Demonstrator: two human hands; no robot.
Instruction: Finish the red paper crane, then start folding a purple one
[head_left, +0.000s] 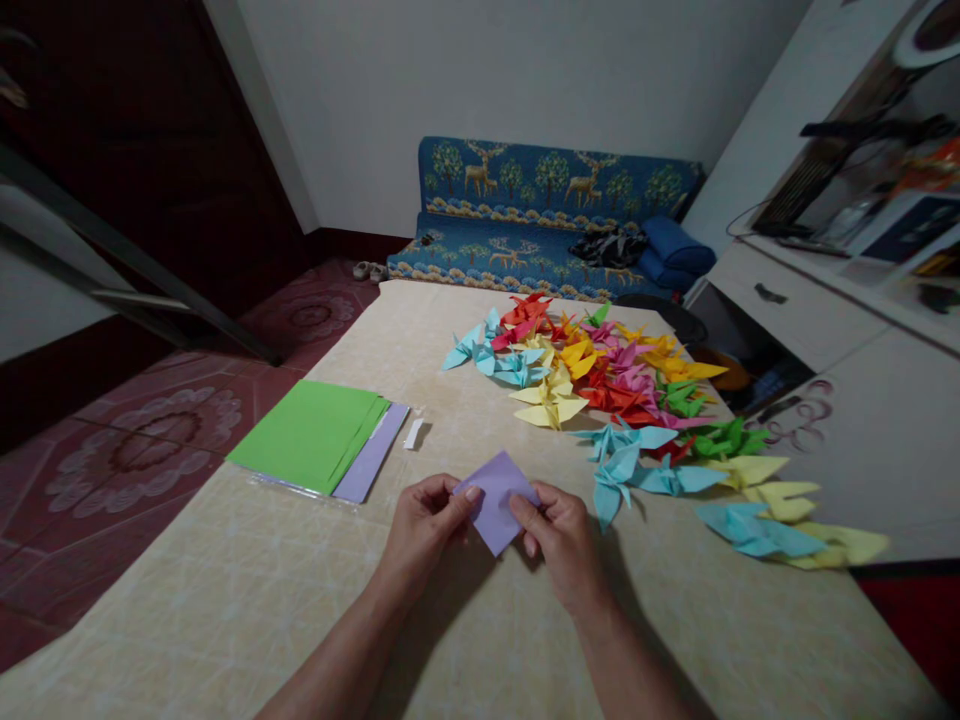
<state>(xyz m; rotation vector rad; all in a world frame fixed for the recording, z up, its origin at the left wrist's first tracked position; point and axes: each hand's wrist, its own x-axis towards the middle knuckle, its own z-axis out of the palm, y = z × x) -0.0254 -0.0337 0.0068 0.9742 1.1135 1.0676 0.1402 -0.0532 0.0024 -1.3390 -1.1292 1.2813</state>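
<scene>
A small purple square of origami paper [495,500] is held up just above the table, one corner toward me. My left hand [431,525] pinches its left corner between thumb and fingers. On the opposite corner, my right hand [562,535] is closed the same way, its thumb lying on the paper. Whether the square is folded in layers I cannot tell. Left of my hands lies a stack of green paper sheets [307,430], with purple sheets [373,455] showing under its right edge. Many folded paper cranes [551,400] in several colours spread over the table's right side.
A small white strip [413,433] lies beside the paper stack on the pale patterned tablecloth [262,590]. Beyond the table stands a sofa with a blue deer-patterned cover [525,190]. A white cabinet [825,350] is at the right, a metal ladder-like frame [142,300] at the left.
</scene>
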